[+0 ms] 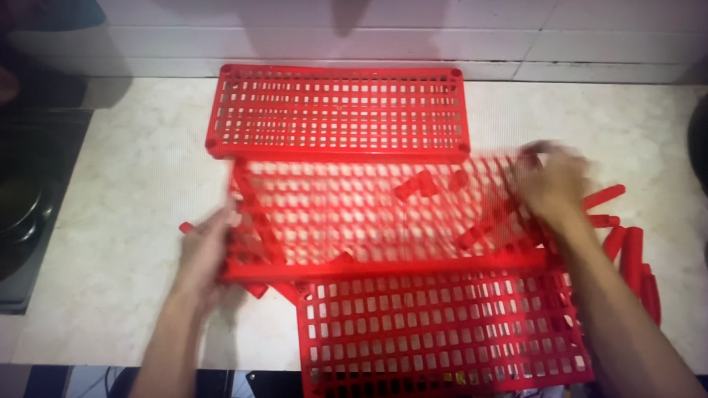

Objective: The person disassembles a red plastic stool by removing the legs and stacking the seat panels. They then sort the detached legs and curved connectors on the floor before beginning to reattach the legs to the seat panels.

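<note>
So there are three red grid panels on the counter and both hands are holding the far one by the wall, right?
Not quite. The head view shows the left hand and right hand holding the middle panel, which is blurred. The far panel by the wall lies untouched. The count of three holds, with a near panel.

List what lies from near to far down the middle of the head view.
Near red plastic grid shelf → blurred middle red grid shelf, gripped by the left hand and right hand → far red grid shelf → white tiled wall.
</note>
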